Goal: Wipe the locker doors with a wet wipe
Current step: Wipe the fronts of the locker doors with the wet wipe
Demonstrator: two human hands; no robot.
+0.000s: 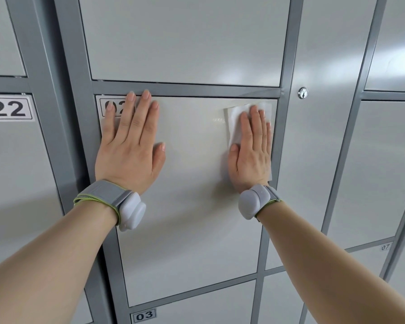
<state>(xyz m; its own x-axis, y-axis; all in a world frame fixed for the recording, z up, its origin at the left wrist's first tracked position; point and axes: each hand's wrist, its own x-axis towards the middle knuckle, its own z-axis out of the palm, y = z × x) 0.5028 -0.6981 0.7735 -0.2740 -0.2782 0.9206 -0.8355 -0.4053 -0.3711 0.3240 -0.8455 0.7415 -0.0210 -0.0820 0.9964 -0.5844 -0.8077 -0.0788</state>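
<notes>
A pale grey locker door [192, 183] fills the middle of the head view, framed in darker grey metal. My left hand [129, 146] lies flat on its upper left corner with straight fingers, covering part of the number label [105, 106]. My right hand [251, 150] presses a white wet wipe [234, 118] flat against the door's upper right corner, fingers straight and pointing up. The wipe shows above and to the left of that hand; the rest is hidden beneath the palm.
Neighbouring doors surround this one: door 22 [8, 108] to the left, door 03 [143, 315] below, another door [185, 38] above. A tall panel with a round key lock [302, 92] stands to the right. More lockers [384, 171] lie further right.
</notes>
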